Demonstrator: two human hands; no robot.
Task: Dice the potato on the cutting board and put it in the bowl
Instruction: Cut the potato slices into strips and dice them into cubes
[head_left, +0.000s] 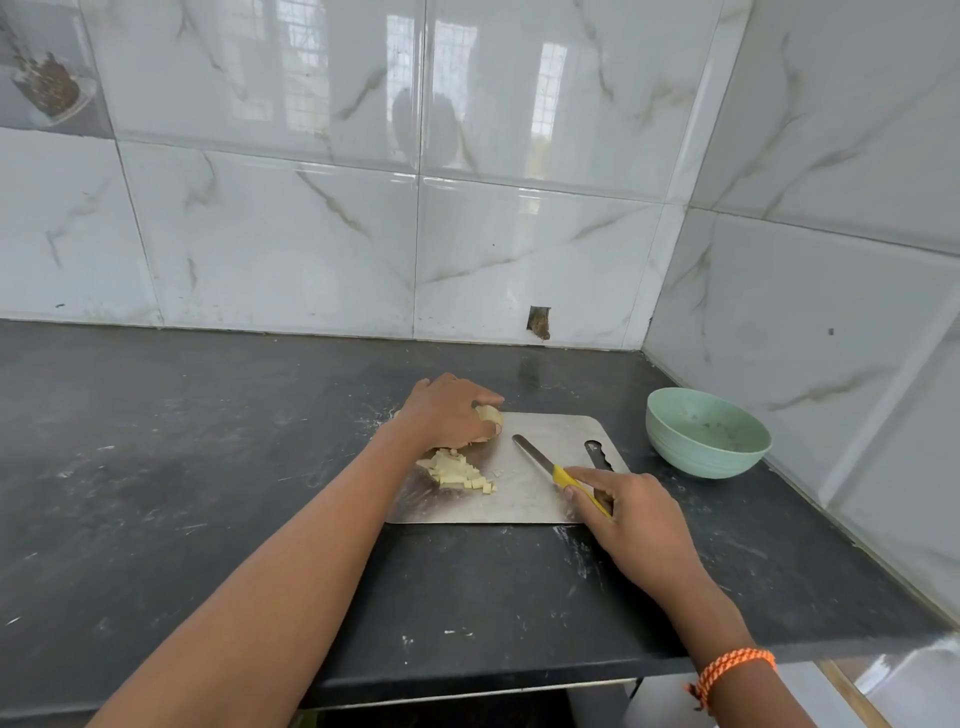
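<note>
One potato (488, 415) is gripped by the left hand (449, 413) at the far-left corner of one cutting board (540, 499); one diced pile (457, 473) lies beside it. One knife (553, 470) is clasped by the right hand (634, 519). One bowl (706, 434) sits apart, right.

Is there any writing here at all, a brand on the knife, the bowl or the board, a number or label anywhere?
None can be read.
Knife: yellow handle and blade show no lettering.
Green bowl: plain, no mark visible.
Steel cutting board: bare metal, no stamp visible.
Wall tile picture at upper left: an image only, too blurred to show any text.
</note>
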